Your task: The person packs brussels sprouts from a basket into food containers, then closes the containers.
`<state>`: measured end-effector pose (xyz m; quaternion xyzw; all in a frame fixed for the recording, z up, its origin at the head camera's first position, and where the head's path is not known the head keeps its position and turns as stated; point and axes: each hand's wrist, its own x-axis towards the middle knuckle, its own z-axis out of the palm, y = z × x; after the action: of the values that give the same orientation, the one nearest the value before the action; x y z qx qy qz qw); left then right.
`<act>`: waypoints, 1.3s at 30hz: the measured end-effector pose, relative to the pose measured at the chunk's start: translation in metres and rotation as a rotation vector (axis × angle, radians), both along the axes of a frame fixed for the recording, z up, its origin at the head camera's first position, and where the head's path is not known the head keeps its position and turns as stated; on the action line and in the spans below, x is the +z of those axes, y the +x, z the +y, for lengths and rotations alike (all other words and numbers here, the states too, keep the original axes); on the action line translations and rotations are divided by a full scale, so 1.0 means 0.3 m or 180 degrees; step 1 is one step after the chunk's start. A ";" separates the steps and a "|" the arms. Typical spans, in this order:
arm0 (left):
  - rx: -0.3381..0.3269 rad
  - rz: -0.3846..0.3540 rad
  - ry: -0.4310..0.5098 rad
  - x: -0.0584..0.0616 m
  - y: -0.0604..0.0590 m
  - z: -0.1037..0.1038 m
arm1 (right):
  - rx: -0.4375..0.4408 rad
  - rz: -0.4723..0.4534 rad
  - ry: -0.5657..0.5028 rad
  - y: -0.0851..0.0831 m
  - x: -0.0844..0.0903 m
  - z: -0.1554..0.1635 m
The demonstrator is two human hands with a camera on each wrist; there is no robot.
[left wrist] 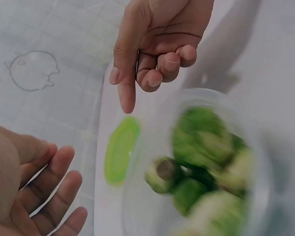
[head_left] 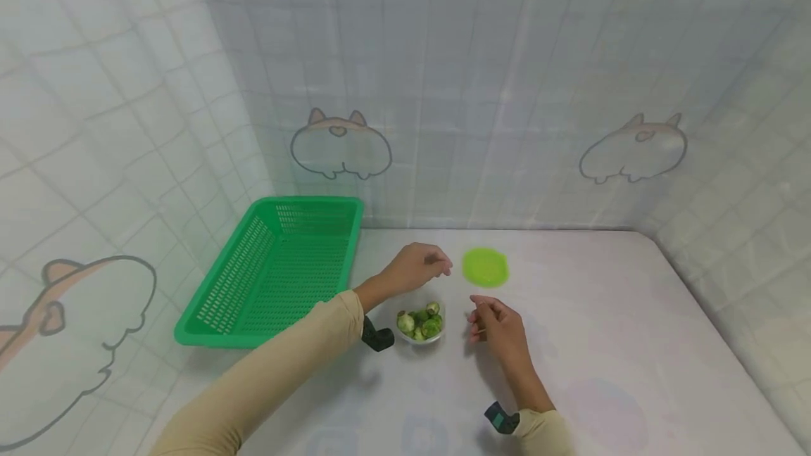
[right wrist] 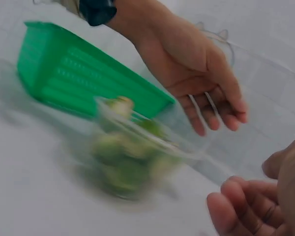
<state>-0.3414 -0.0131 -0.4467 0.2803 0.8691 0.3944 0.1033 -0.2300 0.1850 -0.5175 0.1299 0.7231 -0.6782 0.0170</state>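
A clear plastic bowl [head_left: 423, 341] stands on the table, holding several Brussels sprouts [head_left: 431, 328]. Just beyond it, my left hand [head_left: 415, 267] hovers with loosely bent fingers and nothing in its grasp. To the bowl's right is my right hand [head_left: 502, 326], apart from it, its fingers relaxed and also without anything held. A lime-green round lid [head_left: 485, 268] lies flat on the table beyond both hands. In the left wrist view the sprouts [left wrist: 199, 137] are partly blurred; in the right wrist view the bowl is blurred too.
A large green perforated basket [head_left: 298, 266] sits at the left, beneath my left forearm at its near right corner. White tile-patterned sheets with dog drawings [head_left: 342, 146] enclose the white table [head_left: 621, 315] at the back and sides.
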 end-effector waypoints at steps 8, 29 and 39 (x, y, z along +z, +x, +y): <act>0.0352 -0.0316 -0.0165 0.021 -0.096 0.086 | 0.0156 -0.0120 0.0732 -0.174 0.128 0.171; 0.0955 -0.0661 -0.1366 -0.094 -0.175 0.259 | 0.0270 -0.0726 0.1903 -0.358 0.051 0.342; 0.1071 -0.0666 -0.1371 -0.117 -0.172 0.274 | 0.0267 -0.0640 0.1721 -0.352 0.055 0.323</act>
<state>-0.3930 0.0691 -0.4817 0.0616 0.9517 0.2391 0.1827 -0.3355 0.2818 -0.5011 0.1663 0.8770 -0.4434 0.0814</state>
